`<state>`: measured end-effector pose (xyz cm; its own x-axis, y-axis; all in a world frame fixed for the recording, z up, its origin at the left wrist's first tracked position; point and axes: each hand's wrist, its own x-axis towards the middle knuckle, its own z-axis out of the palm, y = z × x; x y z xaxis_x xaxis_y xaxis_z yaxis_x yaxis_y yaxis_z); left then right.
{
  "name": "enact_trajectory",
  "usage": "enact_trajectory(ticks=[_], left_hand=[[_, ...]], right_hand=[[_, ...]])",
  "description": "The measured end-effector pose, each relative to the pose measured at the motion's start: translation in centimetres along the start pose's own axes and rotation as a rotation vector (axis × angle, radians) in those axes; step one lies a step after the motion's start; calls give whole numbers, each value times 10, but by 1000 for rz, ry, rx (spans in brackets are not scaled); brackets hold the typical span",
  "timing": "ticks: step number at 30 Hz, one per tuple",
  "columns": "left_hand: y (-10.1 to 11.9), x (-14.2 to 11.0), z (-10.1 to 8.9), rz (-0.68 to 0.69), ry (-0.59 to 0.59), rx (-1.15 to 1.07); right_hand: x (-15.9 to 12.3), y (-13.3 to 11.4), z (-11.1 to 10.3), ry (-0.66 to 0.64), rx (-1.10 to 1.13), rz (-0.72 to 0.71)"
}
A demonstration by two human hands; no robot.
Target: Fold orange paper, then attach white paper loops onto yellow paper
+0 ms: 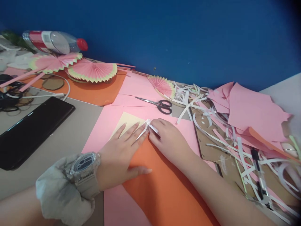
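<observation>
My left hand [122,150] lies flat with its fingers spread, pressing on a pale yellow sheet [127,118] and the edge of an orange sheet [166,191]. A watch and a grey scrunchie sit on that wrist. Close by its fingertips, my right hand [168,138] is closed in a pinch on a narrow white strip [154,128] at the top edge of the orange sheet. Both sheets rest on a large pink sheet [98,135]. Black-handled scissors [162,105] lie just beyond my hands.
At left are a black phone [35,131] and a cable. Pleated pink paper fans [94,70] and a plastic bottle [56,41] lie at the back left. White paper scraps [211,135], pink cut paper [256,113] and a pen [260,179] clutter the right. A blue wall stands behind.
</observation>
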<state>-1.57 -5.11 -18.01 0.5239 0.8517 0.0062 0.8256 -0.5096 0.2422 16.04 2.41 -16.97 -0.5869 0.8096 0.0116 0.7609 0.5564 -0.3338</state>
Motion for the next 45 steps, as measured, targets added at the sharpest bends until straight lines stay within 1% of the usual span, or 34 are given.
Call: enact_trajectory(ticks=[5, 7, 9, 11, 13, 15, 19, 22, 27, 34, 37, 40, 45], left_hand=[[1, -10, -6, 6, -5, 57], [2, -11, -5, -8, 23, 78], [2, -10, -2, -17, 55, 83], [1, -7, 2, 7, 63, 79], [0, -5, 5, 35, 55, 78], [0, -4, 6, 35, 49, 82], [-1, -3, 6, 17, 37, 78], [0, -3, 4, 8, 33, 76], [1, -3, 3, -10, 20, 73], [1, -4, 4, -16, 28, 74], [2, -3, 5, -17, 37, 81], [2, -3, 5, -14, 50, 90], [2, -2, 5, -20, 37, 91]], right_hand=[[-2, 1, -17, -172, 139, 0], [-2, -2, -18, -192, 135, -10], [-2, -3, -16, -175, 104, 3], [-2, -3, -13, -169, 96, 17], [-2, 0, -10, -159, 98, 8], [-2, 4, -8, -140, 88, -9], [-4, 6, -8, -100, 80, 28], [-5, 2, -11, -90, 122, 67], [-4, 0, -11, -28, 215, 100], [-1, 6, -11, -38, 340, 133], [-1, 7, -8, -1, 357, 124], [-1, 7, -4, 51, 302, 95], [0, 8, -2, 117, 122, -65]])
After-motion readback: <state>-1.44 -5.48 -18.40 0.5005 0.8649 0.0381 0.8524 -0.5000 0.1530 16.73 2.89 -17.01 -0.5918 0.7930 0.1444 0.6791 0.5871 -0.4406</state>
